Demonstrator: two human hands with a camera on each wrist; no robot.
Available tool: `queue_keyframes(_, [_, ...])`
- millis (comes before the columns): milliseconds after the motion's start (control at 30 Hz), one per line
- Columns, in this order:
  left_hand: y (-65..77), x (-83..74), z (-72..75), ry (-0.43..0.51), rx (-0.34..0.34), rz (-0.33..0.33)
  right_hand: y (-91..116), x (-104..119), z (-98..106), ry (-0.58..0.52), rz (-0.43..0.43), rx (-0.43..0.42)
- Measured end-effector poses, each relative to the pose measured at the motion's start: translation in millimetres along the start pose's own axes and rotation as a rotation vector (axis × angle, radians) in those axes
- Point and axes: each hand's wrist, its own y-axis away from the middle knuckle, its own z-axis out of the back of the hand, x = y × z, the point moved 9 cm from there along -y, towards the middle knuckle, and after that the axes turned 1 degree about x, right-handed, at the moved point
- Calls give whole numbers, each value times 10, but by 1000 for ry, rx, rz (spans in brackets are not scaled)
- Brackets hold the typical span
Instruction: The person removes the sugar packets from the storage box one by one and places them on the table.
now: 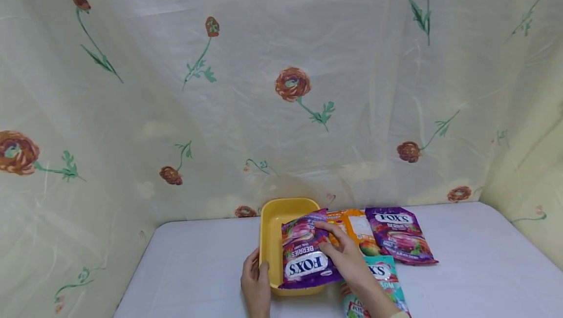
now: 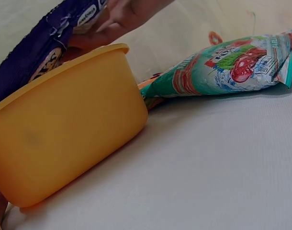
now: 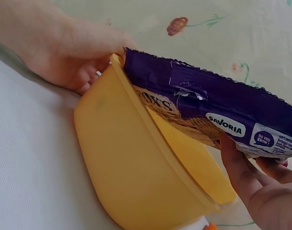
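Observation:
My left hand [image 1: 256, 281] grips the left wall of a yellow plastic tub [image 1: 273, 220], thumb over the rim. My right hand [image 1: 345, 259] holds a purple Fox's Berries candy bag [image 1: 304, 244] over the tub, where it covers much of the opening. Seen from the right wrist, the bag [image 3: 194, 88] lies tilted at the tub's rim, with the right thumb and fingers [image 3: 237, 167] on its printed side. A teal Fox's candy bag [image 2: 222, 67] lies right of the tub, partly hidden by my right forearm in the head view.
Right of the tub lie an orange candy bag [image 1: 358, 227] and a second purple Fox's Berries bag [image 1: 400, 235]. They sit on a white-covered table [image 1: 198, 264]. A flower-patterned curtain [image 1: 246, 127] hangs behind the table's back edge and along its sides.

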Motion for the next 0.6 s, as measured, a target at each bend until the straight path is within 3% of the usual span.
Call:
queue_keyframes(300, [-12, 9, -4, -28, 0, 13, 47, -11, 91, -48, -12, 24])
queue_keyframes(600, [4, 3, -12, -9, -1, -1, 138, -114, 262, 2, -45, -44])
